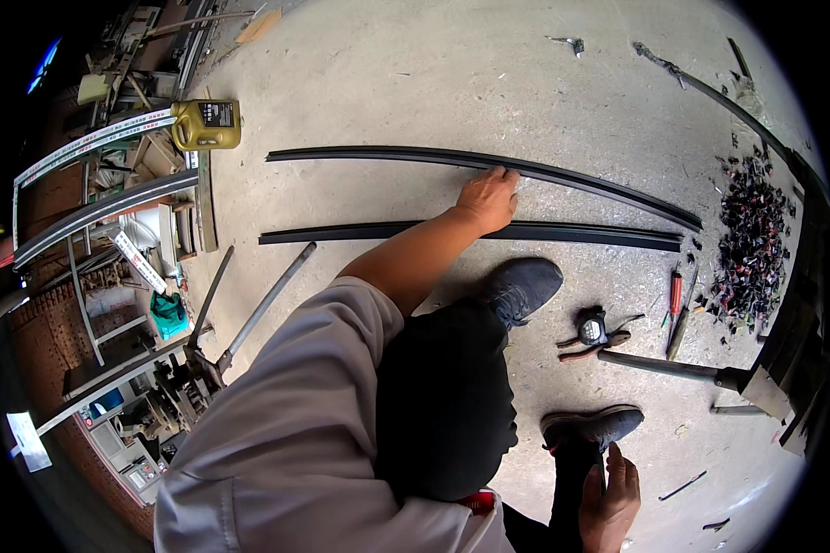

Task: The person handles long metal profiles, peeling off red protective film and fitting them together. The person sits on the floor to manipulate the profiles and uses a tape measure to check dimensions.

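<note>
Two long black strips lie roughly parallel on the concrete floor, the farther one slightly bowed in this view. My left hand reaches over the nearer black strip, with its fingers bent and closed on the near edge of the farther strip around its middle. Its fingertips are partly hidden. Low in the picture, my right hand hangs beside my shoe. Its fingers are curled around something dark and narrow that I cannot make out.
On the right lie a tape measure, pliers, a red-handled screwdriver and a heap of small dark pieces. A metal bar juts in nearby. At left stand a yellow-green jug and a cluttered rack.
</note>
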`<act>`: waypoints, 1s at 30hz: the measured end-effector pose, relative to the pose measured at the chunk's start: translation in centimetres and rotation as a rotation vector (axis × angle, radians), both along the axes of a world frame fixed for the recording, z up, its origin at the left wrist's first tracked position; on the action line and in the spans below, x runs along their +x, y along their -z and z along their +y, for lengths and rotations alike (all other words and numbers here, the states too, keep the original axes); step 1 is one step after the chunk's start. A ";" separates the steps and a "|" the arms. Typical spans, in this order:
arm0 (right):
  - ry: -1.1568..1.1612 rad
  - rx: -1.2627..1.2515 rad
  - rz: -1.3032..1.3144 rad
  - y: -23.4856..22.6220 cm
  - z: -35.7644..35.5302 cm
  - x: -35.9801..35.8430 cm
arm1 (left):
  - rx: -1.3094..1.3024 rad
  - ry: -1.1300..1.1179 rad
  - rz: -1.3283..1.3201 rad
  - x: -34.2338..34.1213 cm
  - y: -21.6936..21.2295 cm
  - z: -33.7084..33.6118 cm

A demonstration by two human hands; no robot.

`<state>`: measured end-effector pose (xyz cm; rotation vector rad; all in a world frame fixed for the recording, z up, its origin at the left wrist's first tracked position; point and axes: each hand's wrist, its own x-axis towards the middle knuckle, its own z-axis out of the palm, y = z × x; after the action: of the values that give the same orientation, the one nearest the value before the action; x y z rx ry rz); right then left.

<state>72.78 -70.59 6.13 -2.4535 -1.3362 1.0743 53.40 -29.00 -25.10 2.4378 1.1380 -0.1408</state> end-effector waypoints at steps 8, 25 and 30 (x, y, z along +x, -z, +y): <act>-0.013 -0.060 -0.011 2.1 -0.1 0.3 | -0.077 0.034 -0.127 0.8 0.4 -2.8; 0.015 -0.063 -0.024 2.6 1.0 0.1 | -0.066 0.237 -0.052 -1.2 1.6 -6.3; 0.013 -0.037 -0.033 2.4 1.0 0.4 | -0.088 0.248 0.008 -0.8 1.2 -6.0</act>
<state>73.22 -69.58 3.75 -2.5133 -1.3198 1.0705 52.58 -35.00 -26.31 2.4926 0.8107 -0.2709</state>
